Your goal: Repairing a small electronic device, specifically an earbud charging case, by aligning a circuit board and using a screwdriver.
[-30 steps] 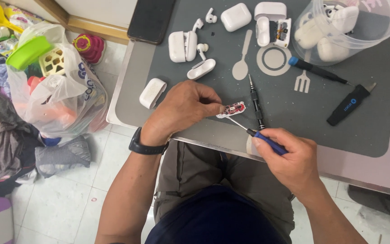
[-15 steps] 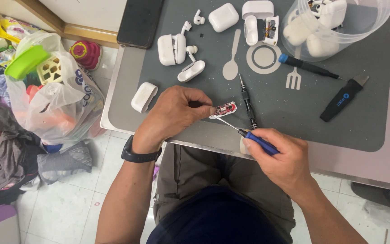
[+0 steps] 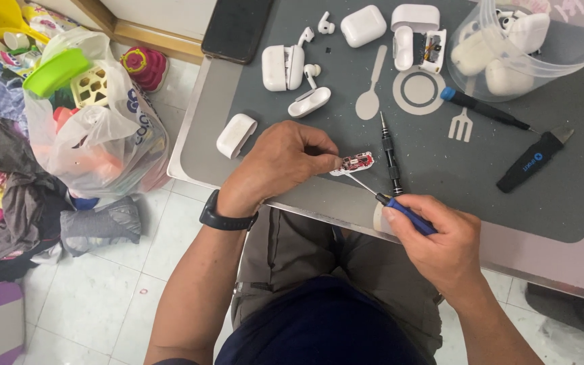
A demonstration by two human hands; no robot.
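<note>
My left hand (image 3: 280,161) pinches a small red and white circuit board (image 3: 354,163) and holds it on the grey mat (image 3: 441,155) near the table's front edge. My right hand (image 3: 434,236) grips a blue-handled screwdriver (image 3: 400,208); its thin metal tip reaches up-left and touches the lower edge of the board. A black wristband sits on my left wrist.
A black screwdriver (image 3: 391,154) lies right of the board. White earbud cases (image 3: 285,66), loose earbuds and a case shell (image 3: 236,135) lie on the mat. A clear tub (image 3: 535,47), blue-capped driver (image 3: 481,108), black pry tool (image 3: 532,162) and phone (image 3: 236,28) are farther back. A plastic bag (image 3: 96,128) is on the floor.
Both hands stay on the board and screwdriver with only slight shifts. The view has drifted, so the table contents sit a little differently in frame.
</note>
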